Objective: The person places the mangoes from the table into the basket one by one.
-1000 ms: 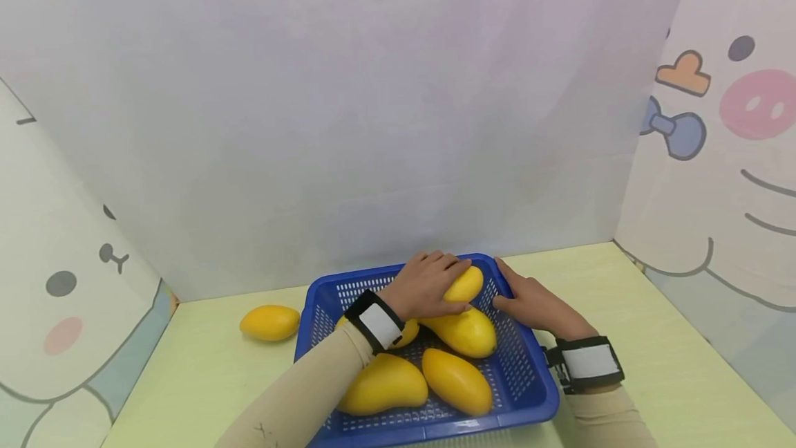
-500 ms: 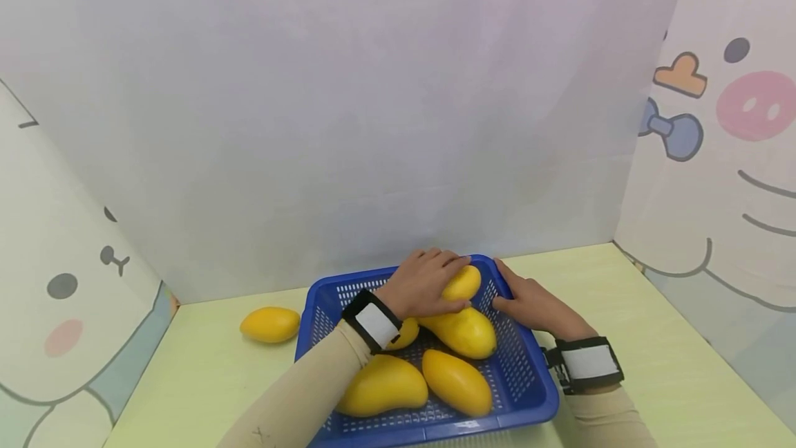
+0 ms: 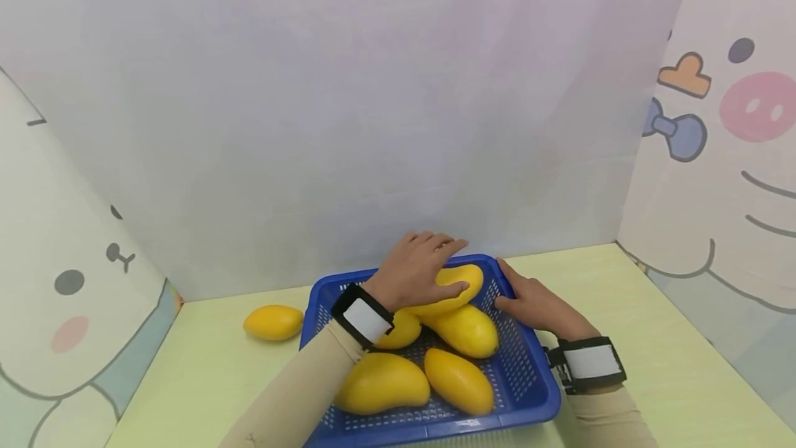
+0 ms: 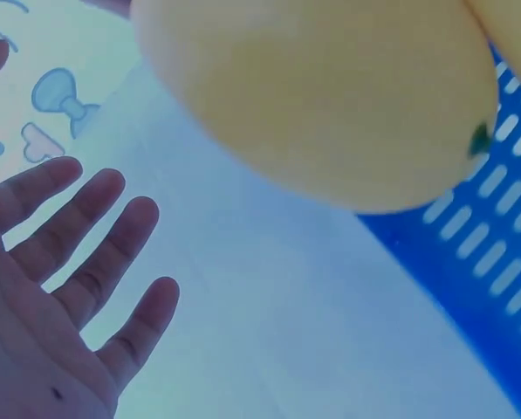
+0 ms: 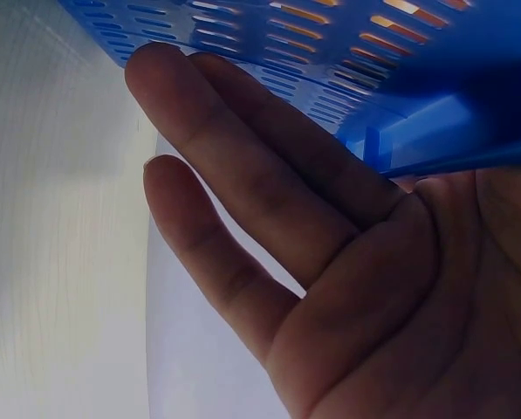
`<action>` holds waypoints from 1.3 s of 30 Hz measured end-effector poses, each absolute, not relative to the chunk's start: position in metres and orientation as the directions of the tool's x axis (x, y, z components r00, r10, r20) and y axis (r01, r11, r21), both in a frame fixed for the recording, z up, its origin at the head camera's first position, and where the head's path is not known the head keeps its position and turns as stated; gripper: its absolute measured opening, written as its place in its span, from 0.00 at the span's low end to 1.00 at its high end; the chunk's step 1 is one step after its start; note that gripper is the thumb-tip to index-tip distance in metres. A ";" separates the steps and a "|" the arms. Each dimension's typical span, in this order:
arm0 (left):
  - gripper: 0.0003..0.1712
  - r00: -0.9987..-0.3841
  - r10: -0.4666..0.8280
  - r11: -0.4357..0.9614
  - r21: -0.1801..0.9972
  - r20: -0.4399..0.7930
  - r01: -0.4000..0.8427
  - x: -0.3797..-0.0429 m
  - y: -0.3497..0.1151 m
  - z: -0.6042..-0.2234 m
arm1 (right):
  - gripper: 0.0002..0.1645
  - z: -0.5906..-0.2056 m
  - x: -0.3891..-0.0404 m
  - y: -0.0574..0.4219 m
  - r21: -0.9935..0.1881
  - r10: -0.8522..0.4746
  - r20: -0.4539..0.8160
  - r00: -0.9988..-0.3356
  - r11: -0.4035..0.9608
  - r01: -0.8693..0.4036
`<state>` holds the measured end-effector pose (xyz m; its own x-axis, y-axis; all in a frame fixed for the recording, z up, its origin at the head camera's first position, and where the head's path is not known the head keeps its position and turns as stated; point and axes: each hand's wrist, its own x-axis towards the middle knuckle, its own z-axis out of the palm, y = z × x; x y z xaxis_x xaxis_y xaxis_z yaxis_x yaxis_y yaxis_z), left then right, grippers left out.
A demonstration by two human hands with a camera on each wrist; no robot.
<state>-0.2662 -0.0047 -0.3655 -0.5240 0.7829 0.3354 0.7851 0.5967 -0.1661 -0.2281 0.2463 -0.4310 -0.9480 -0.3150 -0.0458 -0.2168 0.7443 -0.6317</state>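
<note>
My left hand (image 3: 415, 272), fingers straight and spread, hovers over the back of a blue plastic basket (image 3: 550, 396). Just under it lies a yellow mango (image 3: 468, 278) on top of other mangoes; in the left wrist view a gap shows between the fingers (image 4: 112, 253) and a mango (image 4: 321, 105). My right hand (image 3: 539, 307) grips the basket's right rim, thumb inside and fingers along the outer wall, as the right wrist view shows. Beside the top mango is another mango (image 3: 470, 332). Two more, a left mango (image 3: 385, 384) and a right mango (image 3: 460, 382), lie at the front.
One mango (image 3: 273, 322) lies on the pale yellow-green table (image 3: 205, 365), left of the basket. A grey-white wall (image 3: 348, 123) rises close behind the basket. Panels with cartoon animals stand at both sides.
The left hand has let go of the top mango and lifted slightly up and left, its fingers spreading. More of that mango shows. The right hand stays on the rim.
</note>
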 end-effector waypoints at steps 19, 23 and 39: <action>0.37 -0.511 0.726 0.628 -0.142 0.459 0.765 -0.254 -0.035 -0.349 | 0.47 -0.430 -0.229 0.246 -0.627 -0.309 -0.056 -0.949 0.751 -0.208; 0.36 -0.520 0.708 0.645 -0.136 0.479 0.752 -0.253 -0.046 -0.351 | 0.47 -0.430 -0.228 0.245 -0.626 -0.314 -0.055 -0.948 0.750 -0.212; 0.35 -0.522 0.646 0.689 -0.131 0.557 0.713 -0.253 -0.076 -0.357 | 0.48 -0.431 -0.228 0.246 -0.624 -0.330 -0.046 -0.943 0.747 -0.231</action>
